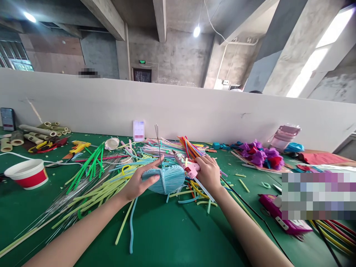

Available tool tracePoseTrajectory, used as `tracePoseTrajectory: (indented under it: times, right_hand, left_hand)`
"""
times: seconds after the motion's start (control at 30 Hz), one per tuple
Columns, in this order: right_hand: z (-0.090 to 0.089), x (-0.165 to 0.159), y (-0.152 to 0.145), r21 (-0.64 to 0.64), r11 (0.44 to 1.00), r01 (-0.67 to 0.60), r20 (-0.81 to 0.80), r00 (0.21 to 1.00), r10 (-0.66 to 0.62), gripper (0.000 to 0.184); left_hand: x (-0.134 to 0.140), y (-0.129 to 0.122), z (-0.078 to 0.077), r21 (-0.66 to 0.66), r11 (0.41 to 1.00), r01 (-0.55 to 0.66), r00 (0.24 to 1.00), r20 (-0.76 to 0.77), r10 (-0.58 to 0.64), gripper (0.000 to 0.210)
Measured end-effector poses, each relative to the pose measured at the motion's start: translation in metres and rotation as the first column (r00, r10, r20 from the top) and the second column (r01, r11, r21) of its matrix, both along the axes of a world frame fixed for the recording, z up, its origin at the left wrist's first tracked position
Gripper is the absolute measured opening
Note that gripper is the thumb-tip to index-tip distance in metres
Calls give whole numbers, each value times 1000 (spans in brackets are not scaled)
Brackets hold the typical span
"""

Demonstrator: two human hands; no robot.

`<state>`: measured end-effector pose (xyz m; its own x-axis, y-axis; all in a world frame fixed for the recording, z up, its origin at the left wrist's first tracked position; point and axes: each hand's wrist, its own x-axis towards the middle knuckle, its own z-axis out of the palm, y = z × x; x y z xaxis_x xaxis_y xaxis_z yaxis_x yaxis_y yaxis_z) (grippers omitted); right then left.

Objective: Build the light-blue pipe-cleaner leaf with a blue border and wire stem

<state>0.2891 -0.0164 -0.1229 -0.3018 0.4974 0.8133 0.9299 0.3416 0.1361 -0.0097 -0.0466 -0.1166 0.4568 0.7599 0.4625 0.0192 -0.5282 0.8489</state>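
Note:
My left hand [141,181] is closed around the left side of a light blue rounded piece [174,179] that looks covered in pipe cleaners. Thin metal wires [158,144] stand up from its top, by my left fingertips. In my right hand [208,170] is a pink glue gun [191,168], its nozzle pointing up and left over the blue piece. A clear glue stick [204,190] sticks out of its back end. Whether the nozzle touches the blue piece I cannot tell. One loose blue pipe cleaner [131,230] lies below my left hand.
Green and yellow pipe cleaners [97,196] spread across the left. Further out are a paper cup [27,174], a yellow glue gun [79,147], bamboo pieces [41,133] and a propped phone [138,130]. Purple paper flowers [261,155] and a magenta box [283,217] lie right, near a black cord [258,213].

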Motion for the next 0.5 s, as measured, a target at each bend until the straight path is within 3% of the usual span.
tracePoseTrajectory:
  times: [0.27, 0.5]
  right_hand:
    - [-1, -2, -1, -54, 997, -58, -33, 998, 57, 21]
    - [-4, 1, 2, -156, 979, -129, -227, 970, 92, 13]
  left_hand:
    - [1, 0, 3, 7, 1000, -14, 999, -34, 14, 31]
    - [3, -1, 2, -7, 999, -44, 998, -49, 43, 38]
